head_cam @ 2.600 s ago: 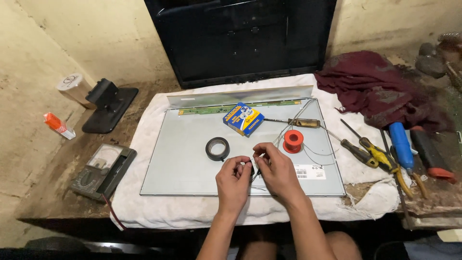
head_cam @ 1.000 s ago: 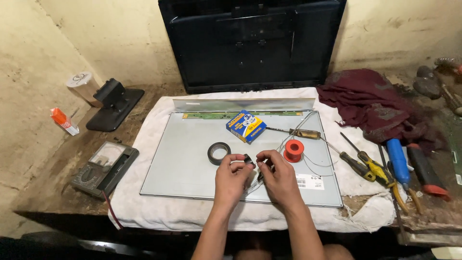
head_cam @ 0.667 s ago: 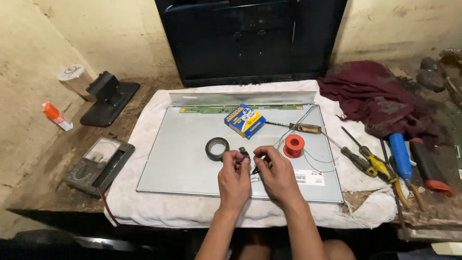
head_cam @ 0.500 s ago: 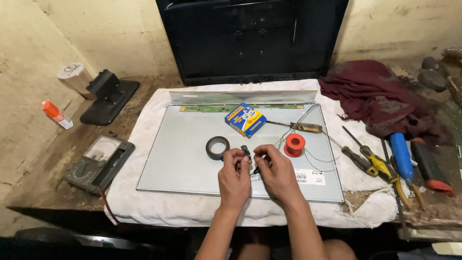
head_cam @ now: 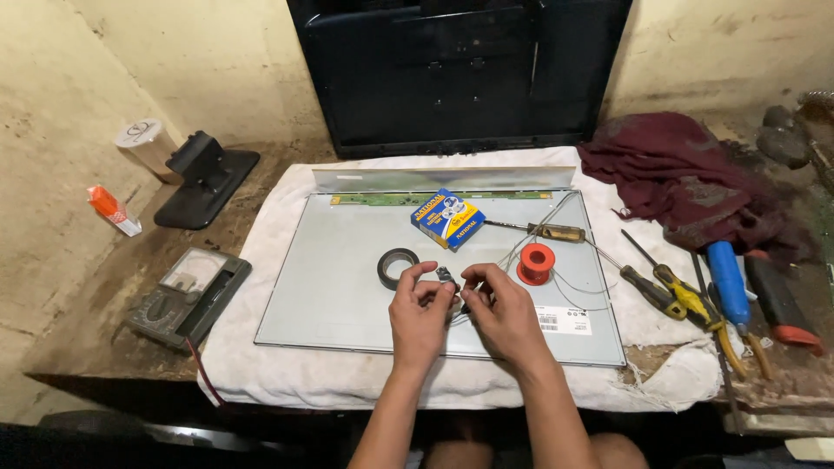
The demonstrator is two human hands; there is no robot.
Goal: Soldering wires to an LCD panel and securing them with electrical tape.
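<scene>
**Both hands pinch a small part over the panel**

At lower centre, the left hand [head_cam: 420, 314] and right hand [head_cam: 502, 311] meet, fingers clamped together on a small dark part [head_cam: 448, 280] with thin wires, just above the grey panel [head_cam: 339, 269]. Just beyond lie a tape roll [head_cam: 397, 267] and a red spool [head_cam: 535, 262]. Farther up sit a blue box [head_cam: 447, 219] and a screwdriver [head_cam: 547, 232]. Pliers [head_cam: 695, 304] lie at right on the desk [head_cam: 261, 187]; a meter [head_cam: 187, 295] at left.

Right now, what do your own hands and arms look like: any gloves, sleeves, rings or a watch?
Both are bare. The left hand and right hand wear no gloves, and I see no rings or watch. Both forearms are uncovered down to the bottom of the view, with no sleeve showing. No cables or markings on them.
</scene>
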